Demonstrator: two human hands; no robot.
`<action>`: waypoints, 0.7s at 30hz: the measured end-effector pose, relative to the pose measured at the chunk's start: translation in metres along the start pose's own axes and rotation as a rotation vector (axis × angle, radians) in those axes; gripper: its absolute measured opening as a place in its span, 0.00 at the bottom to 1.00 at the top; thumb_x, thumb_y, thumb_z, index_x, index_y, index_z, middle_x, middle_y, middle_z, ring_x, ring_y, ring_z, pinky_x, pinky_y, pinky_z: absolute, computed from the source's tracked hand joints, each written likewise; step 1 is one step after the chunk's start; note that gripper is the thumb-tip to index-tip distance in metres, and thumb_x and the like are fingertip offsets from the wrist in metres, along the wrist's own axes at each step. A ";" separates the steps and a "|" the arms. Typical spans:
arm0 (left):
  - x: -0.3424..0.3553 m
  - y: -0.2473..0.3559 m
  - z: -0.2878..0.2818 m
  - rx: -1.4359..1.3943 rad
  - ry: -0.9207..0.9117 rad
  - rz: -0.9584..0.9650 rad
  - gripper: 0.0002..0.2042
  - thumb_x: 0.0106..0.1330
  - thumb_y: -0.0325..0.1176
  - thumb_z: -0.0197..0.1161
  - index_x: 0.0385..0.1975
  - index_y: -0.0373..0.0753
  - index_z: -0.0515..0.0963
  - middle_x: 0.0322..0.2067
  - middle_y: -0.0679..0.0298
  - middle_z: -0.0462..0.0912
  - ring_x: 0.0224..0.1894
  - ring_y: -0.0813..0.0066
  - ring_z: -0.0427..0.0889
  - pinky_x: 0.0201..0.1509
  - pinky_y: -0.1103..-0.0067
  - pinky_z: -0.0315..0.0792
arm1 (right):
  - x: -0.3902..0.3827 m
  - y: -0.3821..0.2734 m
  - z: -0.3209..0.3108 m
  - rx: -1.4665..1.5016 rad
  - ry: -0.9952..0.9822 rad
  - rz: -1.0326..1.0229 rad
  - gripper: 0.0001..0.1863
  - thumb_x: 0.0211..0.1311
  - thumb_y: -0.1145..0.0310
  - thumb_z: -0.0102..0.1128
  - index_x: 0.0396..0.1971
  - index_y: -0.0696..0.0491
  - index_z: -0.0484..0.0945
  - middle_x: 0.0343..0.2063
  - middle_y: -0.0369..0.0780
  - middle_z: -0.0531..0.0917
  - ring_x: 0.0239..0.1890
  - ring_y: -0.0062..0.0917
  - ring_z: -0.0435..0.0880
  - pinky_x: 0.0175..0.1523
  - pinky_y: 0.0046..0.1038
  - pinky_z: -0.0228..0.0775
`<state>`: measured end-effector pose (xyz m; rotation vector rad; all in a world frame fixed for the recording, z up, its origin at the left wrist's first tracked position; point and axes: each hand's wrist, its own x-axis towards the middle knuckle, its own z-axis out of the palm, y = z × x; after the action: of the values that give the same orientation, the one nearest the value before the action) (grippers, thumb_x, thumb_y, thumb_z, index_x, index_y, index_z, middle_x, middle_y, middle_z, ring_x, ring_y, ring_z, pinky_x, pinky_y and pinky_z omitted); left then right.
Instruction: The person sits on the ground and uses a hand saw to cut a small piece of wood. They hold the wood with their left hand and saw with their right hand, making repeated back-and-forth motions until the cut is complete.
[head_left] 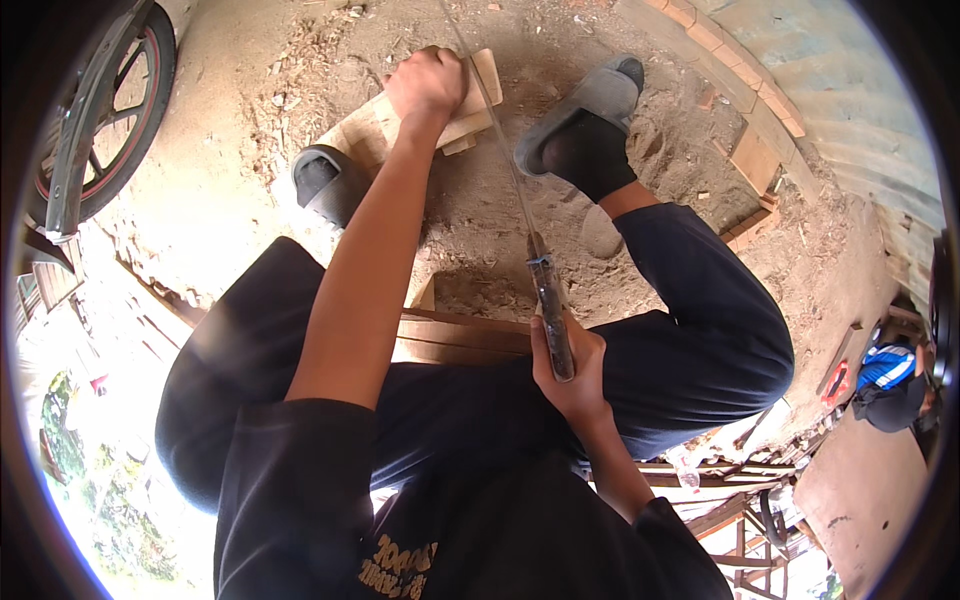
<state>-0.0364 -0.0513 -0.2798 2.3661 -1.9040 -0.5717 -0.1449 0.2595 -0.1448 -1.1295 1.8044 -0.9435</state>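
My left hand (428, 84) rests knuckles up on a pale wooden board (486, 76), its fingers curled over the wood. My right hand (573, 372) is wrapped around the dark handle of a long thin-bladed tool (550, 305), close to my lap. Its blade is seen nearly edge-on and runs away from me past the board's right end. From this angle I cannot tell whether it is a saw or a machete. Another pale wooden piece (362, 128) lies under and left of my left hand.
Grey slippers on my feet (592, 105) (328, 186) flank the wood on sandy ground. A low wooden seat (460, 338) is partly beneath me. A wheel (125, 110) stands at the far left; bricks (755, 165) line the right, and a wooden frame (745, 545) stands lower right.
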 end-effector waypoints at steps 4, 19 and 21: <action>0.004 -0.006 0.000 0.032 -0.037 0.010 0.26 0.65 0.44 0.39 0.42 0.31 0.82 0.41 0.39 0.83 0.47 0.42 0.82 0.58 0.61 0.72 | 0.048 -0.010 0.013 0.022 -0.111 0.080 0.02 0.63 0.79 0.60 0.33 0.61 0.77 0.12 0.37 0.70 0.16 0.11 0.68 0.20 0.24 0.60; -0.001 -0.001 -0.005 -0.028 -0.029 0.016 0.27 0.65 0.44 0.39 0.40 0.29 0.82 0.39 0.37 0.83 0.47 0.44 0.83 0.57 0.61 0.73 | 0.009 -0.004 0.001 0.005 -0.034 0.013 0.09 0.63 0.73 0.60 0.25 0.59 0.72 0.16 0.48 0.76 0.18 0.39 0.81 0.21 0.31 0.66; 0.012 -0.011 0.004 0.059 -0.016 0.001 0.27 0.65 0.44 0.39 0.40 0.28 0.82 0.39 0.37 0.82 0.47 0.44 0.82 0.57 0.61 0.73 | 0.017 -0.003 0.005 0.007 -0.082 0.053 0.08 0.63 0.74 0.61 0.26 0.59 0.73 0.17 0.47 0.76 0.19 0.39 0.81 0.22 0.30 0.68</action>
<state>-0.0254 -0.0589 -0.2892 2.4031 -1.9560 -0.5437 -0.1444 0.2422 -0.1479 -1.0953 1.7547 -0.8602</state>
